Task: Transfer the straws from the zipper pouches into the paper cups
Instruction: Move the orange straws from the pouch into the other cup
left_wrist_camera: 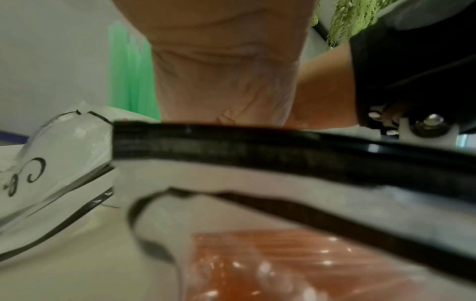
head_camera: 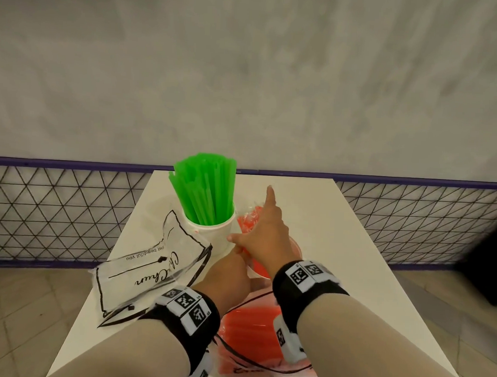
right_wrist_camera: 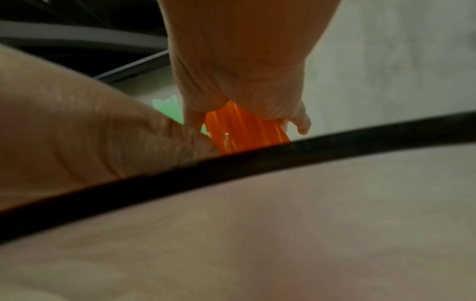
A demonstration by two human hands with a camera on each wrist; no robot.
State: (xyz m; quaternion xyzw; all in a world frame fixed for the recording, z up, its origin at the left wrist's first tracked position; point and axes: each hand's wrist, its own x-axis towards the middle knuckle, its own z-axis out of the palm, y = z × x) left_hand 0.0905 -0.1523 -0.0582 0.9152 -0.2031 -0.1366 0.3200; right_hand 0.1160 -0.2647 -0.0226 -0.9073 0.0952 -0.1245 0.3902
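Observation:
My right hand (head_camera: 261, 231) grips a bundle of orange straws (head_camera: 249, 218), index finger pointing away; the same orange straws (right_wrist_camera: 244, 130) stick out below the fist in the right wrist view. Their lower ends sit in a paper cup (head_camera: 296, 246) under that hand. My left hand (head_camera: 226, 273) holds this cup's left side, fingers mostly hidden. A zipper pouch (head_camera: 249, 339) with more orange straws lies under both wrists. Green straws (head_camera: 204, 189) fill a second white paper cup (head_camera: 211, 233).
An empty clear zipper pouch (head_camera: 149, 269) with black lettering lies on the left of the white table (head_camera: 338, 249). The table is narrow, and floor shows on both sides. A wire-mesh fence (head_camera: 55, 208) and a grey wall stand behind it.

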